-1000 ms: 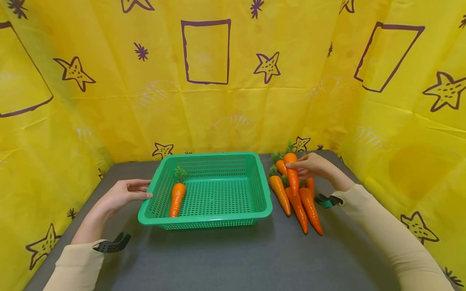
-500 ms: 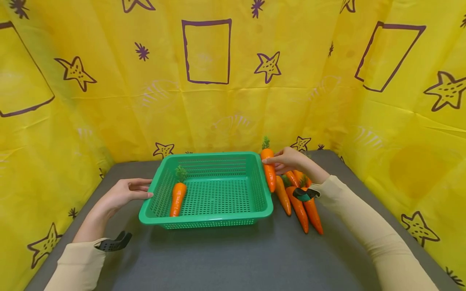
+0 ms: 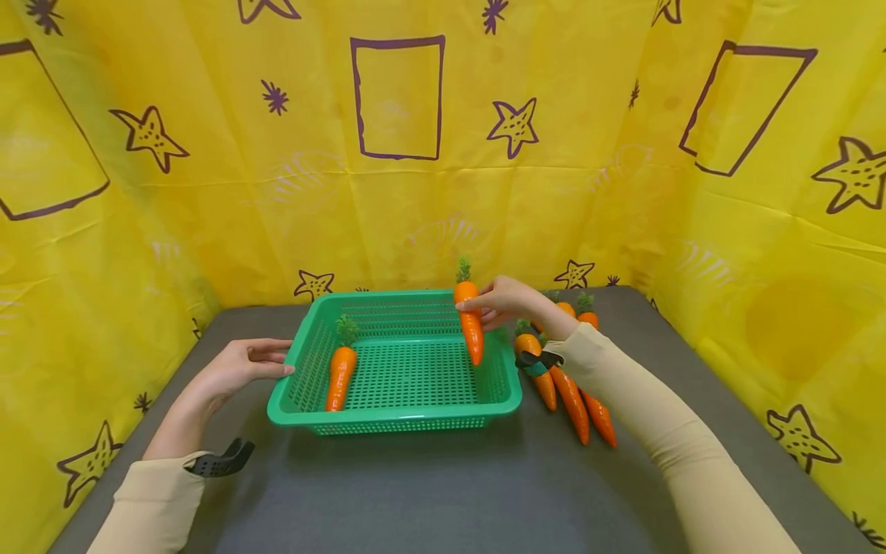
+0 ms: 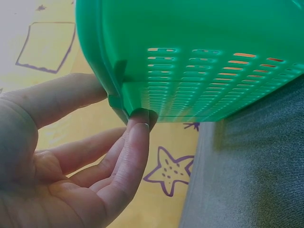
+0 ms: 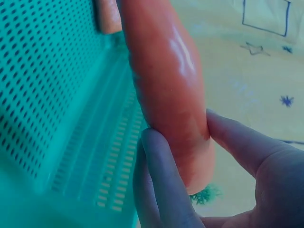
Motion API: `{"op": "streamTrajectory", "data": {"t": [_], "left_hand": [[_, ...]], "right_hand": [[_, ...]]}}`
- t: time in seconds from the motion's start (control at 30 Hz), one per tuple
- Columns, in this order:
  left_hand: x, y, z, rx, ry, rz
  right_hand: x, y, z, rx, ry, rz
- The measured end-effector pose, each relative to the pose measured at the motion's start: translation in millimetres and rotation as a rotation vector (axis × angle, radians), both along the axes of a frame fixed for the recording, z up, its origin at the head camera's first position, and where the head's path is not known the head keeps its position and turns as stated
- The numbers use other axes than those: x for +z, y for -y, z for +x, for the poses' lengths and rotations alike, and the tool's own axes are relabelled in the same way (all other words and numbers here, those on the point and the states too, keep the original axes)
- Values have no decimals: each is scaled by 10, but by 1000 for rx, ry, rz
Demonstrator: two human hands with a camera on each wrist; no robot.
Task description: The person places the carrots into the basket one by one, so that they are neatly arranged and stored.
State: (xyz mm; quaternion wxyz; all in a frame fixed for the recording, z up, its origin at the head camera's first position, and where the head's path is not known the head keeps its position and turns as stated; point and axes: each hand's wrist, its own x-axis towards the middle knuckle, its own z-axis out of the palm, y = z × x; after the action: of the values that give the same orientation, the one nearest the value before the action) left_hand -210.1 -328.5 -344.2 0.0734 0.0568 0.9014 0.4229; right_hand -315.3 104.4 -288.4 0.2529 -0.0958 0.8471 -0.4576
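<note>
a grey table (image 3: pixel 443 492) stands before a yellow backdrop (image 3: pixel 208 154) with purple stars.

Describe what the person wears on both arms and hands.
Both arms are covered by long, close-fitting beige sleeves that end at the wrists. The left hand and the right hand are bare: no gloves, and no rings show. A black clip-like mount sits at the left wrist; a similar one, dark with teal, sits at the right wrist.

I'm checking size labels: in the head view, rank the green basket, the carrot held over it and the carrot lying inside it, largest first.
1. green basket.
2. held carrot and carrot lying in the basket: they look alike, so unranked.
</note>
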Motion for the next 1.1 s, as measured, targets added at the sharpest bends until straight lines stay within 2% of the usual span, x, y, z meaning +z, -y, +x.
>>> {"op": "streamTrajectory", "data": {"t": [0.43, 1.1], "left_hand": [[-18, 13, 7, 13, -11, 7], [-14, -14, 18, 26, -4, 20]], "right_hand": [[-133, 575, -40, 36, 65, -42], [-430, 1219, 14, 96, 120, -70]]}}
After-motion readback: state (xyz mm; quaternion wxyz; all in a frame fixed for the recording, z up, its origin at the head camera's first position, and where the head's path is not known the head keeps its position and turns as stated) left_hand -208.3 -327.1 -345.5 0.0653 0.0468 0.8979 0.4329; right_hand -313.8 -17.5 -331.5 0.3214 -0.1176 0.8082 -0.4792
